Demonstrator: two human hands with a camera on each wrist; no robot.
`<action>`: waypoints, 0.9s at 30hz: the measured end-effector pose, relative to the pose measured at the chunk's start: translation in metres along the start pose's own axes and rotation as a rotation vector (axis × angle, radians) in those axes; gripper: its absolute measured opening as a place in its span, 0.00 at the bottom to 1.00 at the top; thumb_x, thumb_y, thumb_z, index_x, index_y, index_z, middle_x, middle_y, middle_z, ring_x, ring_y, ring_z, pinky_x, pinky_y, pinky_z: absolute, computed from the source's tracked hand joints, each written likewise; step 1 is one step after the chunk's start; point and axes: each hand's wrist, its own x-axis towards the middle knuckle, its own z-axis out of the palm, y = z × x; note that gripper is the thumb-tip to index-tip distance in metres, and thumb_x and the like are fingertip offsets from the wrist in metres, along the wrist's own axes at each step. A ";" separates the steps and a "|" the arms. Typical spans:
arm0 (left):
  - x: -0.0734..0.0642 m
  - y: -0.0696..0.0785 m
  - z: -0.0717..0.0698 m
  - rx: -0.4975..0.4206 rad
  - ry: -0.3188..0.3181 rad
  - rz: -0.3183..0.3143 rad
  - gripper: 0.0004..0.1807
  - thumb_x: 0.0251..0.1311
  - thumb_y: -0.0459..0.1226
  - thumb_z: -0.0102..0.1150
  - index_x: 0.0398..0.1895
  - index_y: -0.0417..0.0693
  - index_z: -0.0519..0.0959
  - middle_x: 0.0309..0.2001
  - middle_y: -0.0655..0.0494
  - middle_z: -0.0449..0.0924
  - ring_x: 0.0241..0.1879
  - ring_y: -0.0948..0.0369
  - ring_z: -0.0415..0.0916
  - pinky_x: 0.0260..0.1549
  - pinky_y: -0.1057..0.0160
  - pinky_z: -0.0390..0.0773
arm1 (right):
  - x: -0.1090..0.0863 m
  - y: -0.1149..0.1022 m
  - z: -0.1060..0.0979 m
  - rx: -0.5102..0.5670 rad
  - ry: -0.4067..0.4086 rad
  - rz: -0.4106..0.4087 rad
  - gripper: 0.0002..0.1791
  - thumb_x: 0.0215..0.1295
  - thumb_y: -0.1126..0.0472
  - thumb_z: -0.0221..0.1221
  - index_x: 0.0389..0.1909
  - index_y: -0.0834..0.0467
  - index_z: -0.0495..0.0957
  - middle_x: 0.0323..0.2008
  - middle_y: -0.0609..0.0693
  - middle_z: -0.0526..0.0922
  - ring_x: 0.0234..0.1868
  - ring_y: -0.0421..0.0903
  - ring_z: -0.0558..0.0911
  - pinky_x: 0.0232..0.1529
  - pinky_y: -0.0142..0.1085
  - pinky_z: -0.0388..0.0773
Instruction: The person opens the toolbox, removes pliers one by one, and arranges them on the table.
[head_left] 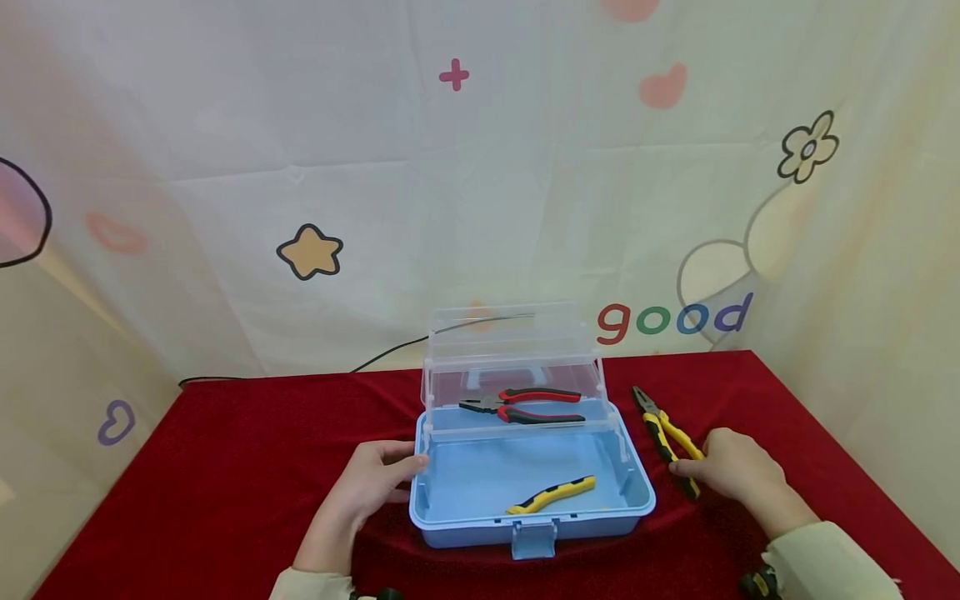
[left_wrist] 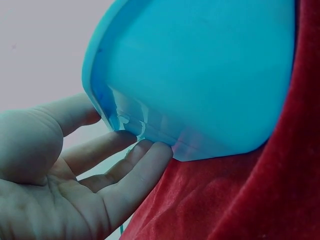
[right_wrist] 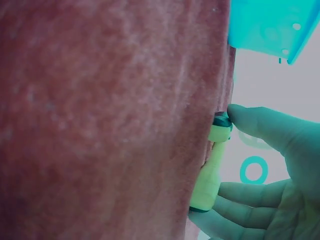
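A light-blue toolbox [head_left: 525, 527] stands with its clear lid raised. My left hand [head_left: 378, 475] holds its left side, the thumb over the rim and the fingers against the outer wall [left_wrist: 200, 90]. To the right of the box, yellow-and-black long-nose pliers [head_left: 660, 425] lie on the cloth, jaws pointing away from me and handles spread. My right hand [head_left: 731, 468] grips them by the handles; a handle end [right_wrist: 207, 182] shows between thumb and fingers in the right wrist view. Inside the box lies a yellow-and-black handle [head_left: 552, 495], the rest of that tool hidden by the front wall.
Red-and-black pliers [head_left: 528, 406] rest at the back of the box, by the clear lid [head_left: 513, 333]. A latch [head_left: 533, 540] hangs down in front. Red cloth [head_left: 247, 467] covers the table. Behind it hangs a printed curtain [head_left: 480, 183], with a thin black cable [head_left: 390, 352] before it.
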 end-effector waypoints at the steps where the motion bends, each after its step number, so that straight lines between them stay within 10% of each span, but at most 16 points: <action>1: 0.000 0.000 0.000 0.000 0.002 -0.002 0.21 0.59 0.35 0.61 0.54 0.32 0.76 0.46 0.40 0.81 0.38 0.53 0.83 0.34 0.51 0.84 | -0.001 0.000 -0.001 0.001 0.004 -0.005 0.24 0.50 0.44 0.66 0.27 0.62 0.72 0.18 0.51 0.73 0.21 0.45 0.71 0.20 0.31 0.67; 27: 0.000 0.003 0.001 0.046 -0.005 -0.015 0.22 0.59 0.36 0.61 0.54 0.33 0.75 0.47 0.40 0.81 0.38 0.55 0.83 0.34 0.53 0.84 | -0.009 -0.035 -0.013 0.037 0.120 -0.191 0.35 0.54 0.43 0.63 0.50 0.69 0.72 0.38 0.62 0.80 0.33 0.47 0.77 0.29 0.38 0.81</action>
